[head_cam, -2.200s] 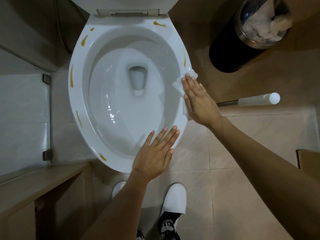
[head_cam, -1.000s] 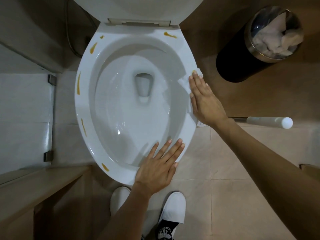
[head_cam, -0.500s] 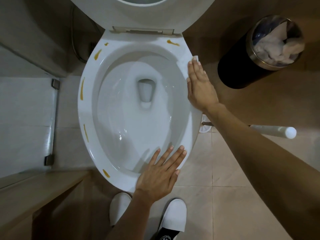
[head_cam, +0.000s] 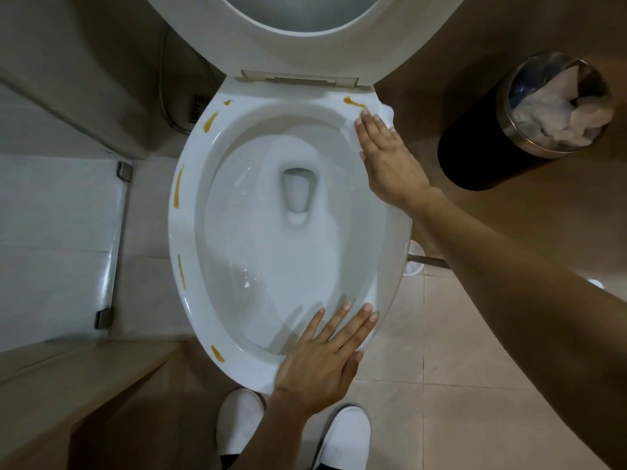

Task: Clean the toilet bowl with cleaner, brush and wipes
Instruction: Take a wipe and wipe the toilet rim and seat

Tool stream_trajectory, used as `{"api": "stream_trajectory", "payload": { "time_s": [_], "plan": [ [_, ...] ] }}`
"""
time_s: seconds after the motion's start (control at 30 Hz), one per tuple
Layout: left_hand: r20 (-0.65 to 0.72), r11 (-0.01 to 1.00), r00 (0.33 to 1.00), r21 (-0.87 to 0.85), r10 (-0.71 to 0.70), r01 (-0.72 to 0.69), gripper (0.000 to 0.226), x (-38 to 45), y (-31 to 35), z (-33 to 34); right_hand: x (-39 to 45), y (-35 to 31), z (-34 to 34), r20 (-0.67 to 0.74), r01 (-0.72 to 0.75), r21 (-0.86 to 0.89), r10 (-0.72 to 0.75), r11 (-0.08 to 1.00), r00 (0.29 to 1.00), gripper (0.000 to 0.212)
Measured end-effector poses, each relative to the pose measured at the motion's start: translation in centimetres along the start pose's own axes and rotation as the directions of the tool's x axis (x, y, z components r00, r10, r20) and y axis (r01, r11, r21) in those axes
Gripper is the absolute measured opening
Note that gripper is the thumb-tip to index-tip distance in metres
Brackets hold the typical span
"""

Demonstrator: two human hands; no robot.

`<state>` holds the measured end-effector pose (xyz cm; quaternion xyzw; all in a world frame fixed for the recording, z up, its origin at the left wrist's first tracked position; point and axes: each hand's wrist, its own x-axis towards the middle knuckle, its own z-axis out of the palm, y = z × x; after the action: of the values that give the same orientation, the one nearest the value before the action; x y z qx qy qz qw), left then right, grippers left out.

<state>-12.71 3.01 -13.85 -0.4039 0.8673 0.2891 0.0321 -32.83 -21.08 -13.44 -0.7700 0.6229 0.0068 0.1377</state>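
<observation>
Pressing a white wipe flat at the toilet bowl rim's two o'clock, the right hand hides most of it, fingers straight and together. The left hand rests flat at five o'clock, fingers slightly apart. An orange smear lies just beside the wipe.

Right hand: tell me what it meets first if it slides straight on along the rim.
Probably the yellow streak on the toilet rim, just ahead of the right hand and its wipe.
</observation>
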Motion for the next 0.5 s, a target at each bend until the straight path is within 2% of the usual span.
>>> {"api": "stream_trajectory", "payload": {
  "time_s": [0.1,0.27,0.5],
  "plan": [
    [0.004,1.000,1.000,-0.006,-0.002,0.002,0.053,-0.1,0.0,0.0,-0.3,0.1,0.1,-0.024,-0.010,-0.036,0.009,0.999,1.000,0.057],
    [-0.007,1.000,1.000,-0.020,-0.003,0.003,0.053,-0.1,0.1,0.0,0.0,-0.3,0.6,-0.034,-0.162,-0.035,0.161,0.986,0.986,0.060],
    [-0.005,0.998,1.000,-0.068,0.003,-0.003,0.055,0.1,0.0,-0.4,2.1,-0.6,0.2,-0.052,-0.107,-0.046,0.105,0.993,0.993,0.059]
  ]
}}
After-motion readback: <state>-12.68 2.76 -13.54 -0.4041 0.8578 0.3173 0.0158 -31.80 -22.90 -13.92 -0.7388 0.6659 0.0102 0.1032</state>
